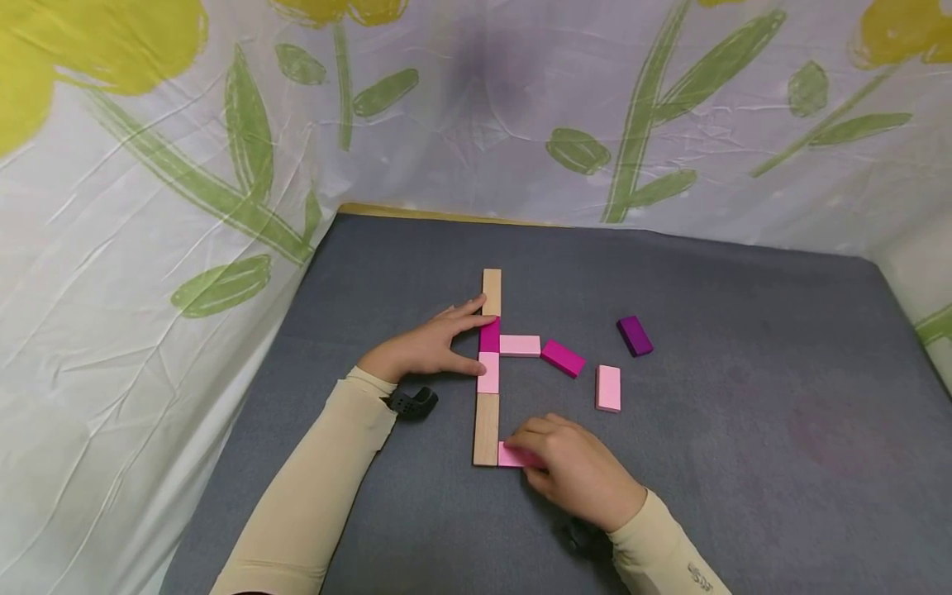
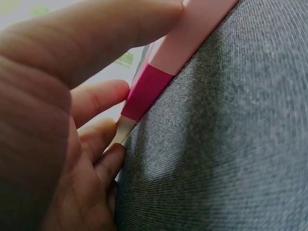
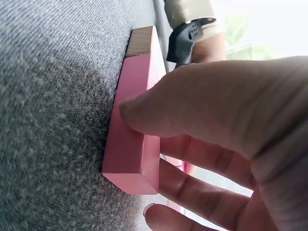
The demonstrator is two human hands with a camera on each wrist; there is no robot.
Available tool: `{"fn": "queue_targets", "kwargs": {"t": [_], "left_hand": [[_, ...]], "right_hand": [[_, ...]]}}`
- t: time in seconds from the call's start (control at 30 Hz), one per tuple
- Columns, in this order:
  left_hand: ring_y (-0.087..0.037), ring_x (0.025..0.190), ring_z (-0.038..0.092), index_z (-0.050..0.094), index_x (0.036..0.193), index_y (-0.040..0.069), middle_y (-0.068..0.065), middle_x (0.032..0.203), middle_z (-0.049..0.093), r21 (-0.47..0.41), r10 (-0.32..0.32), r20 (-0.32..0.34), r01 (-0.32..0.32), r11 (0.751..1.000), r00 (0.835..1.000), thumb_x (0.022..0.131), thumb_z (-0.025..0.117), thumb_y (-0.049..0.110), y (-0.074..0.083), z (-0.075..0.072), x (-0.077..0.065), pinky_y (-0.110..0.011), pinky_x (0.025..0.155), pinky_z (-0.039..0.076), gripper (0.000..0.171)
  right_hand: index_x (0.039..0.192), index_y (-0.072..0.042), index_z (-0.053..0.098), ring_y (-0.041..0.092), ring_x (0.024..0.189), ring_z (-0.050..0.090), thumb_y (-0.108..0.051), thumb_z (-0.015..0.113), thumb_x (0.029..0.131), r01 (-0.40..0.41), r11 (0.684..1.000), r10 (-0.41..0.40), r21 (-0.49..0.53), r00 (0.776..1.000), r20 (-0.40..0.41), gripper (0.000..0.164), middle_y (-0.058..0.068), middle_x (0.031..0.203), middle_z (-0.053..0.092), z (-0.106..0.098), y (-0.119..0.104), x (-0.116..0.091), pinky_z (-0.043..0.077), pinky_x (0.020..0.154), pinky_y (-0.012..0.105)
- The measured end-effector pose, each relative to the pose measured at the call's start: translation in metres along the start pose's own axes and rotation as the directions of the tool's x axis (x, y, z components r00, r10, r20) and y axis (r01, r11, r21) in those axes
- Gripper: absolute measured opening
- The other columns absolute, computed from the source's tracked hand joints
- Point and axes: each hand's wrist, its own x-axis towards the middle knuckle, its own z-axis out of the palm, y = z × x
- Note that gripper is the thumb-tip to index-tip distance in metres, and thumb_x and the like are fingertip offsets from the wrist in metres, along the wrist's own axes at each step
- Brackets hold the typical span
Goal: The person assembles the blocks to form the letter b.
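Observation:
A straight column of flat blocks lies on the grey table: a wooden block at the far end, a magenta block, a light pink block, and a wooden stretch nearest me. My left hand reaches in from the left, thumb on the light pink block and fingertips along the magenta one and the far wooden end. My right hand pinches another pink block between thumb and fingers. That block's end meets the near wooden stretch at a right angle.
A pink block juts right from the column's middle, with a tilted magenta block at its end. Farther right lie a loose pink block and a purple block. A flowered cloth hangs behind the table.

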Motion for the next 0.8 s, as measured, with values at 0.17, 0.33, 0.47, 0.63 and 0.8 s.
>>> {"fn": "queue_targets", "kwargs": {"t": [0.17,0.33,0.47,0.63,0.8], "left_hand": [[-0.037,0.163,-0.001,0.037,0.165,0.028,0.006,0.178,0.004,-0.001,0.004,0.0,-0.004,1.0,1.0,0.09,0.082,0.044,0.0008,-0.0003,-0.0008,-0.063,0.128,0.006,0.089],[-0.035,0.163,-0.001,0.037,0.165,0.028,0.007,0.178,0.005,-0.004,0.005,-0.004,-0.005,1.0,1.0,0.09,0.082,0.044,-0.0013,0.0003,0.0001,-0.062,0.128,0.006,0.088],[-0.036,0.163,0.0,0.038,0.165,0.029,0.008,0.178,0.005,-0.005,0.007,-0.008,-0.007,1.0,1.0,0.09,0.082,0.045,-0.0019,0.0003,0.0003,-0.063,0.128,0.007,0.089],[-0.037,0.163,-0.001,0.038,0.165,0.029,0.008,0.178,0.005,-0.006,0.007,-0.01,-0.007,1.0,1.0,0.09,0.083,0.045,-0.0014,0.0,0.0002,-0.064,0.127,0.006,0.089],[-0.037,0.163,-0.001,0.037,0.165,0.029,0.007,0.178,0.005,-0.007,0.0,-0.003,0.0,1.0,1.0,0.09,0.082,0.045,-0.0001,0.0,-0.0001,-0.064,0.127,0.006,0.089]], "right_hand": [[0.111,-0.012,0.08,0.015,0.098,0.067,-0.002,0.084,0.081,0.002,1.0,-0.002,0.002,1.0,-0.002,0.032,-0.003,0.106,0.075,0.0001,0.0001,0.0001,0.057,0.09,0.036],[0.111,-0.011,0.08,0.015,0.099,0.067,-0.003,0.085,0.082,0.007,1.0,-0.006,0.001,1.0,-0.004,0.031,-0.003,0.107,0.075,0.0001,0.0002,0.0002,0.057,0.091,0.036],[0.111,-0.011,0.08,0.015,0.101,0.068,-0.004,0.085,0.083,0.003,1.0,-0.003,0.003,1.0,-0.002,0.03,-0.003,0.108,0.075,0.0,0.0002,0.0003,0.057,0.093,0.036],[0.111,-0.011,0.079,0.015,0.101,0.068,-0.004,0.084,0.083,0.009,1.0,-0.009,0.006,1.0,-0.011,0.03,-0.003,0.108,0.075,-0.0003,-0.0003,0.0001,0.057,0.093,0.036],[0.113,-0.012,0.079,0.015,0.102,0.067,-0.014,0.086,0.085,-0.018,1.0,0.018,0.017,1.0,-0.006,0.029,-0.002,0.111,0.075,-0.0004,-0.0005,-0.0011,0.057,0.093,0.037]]}}
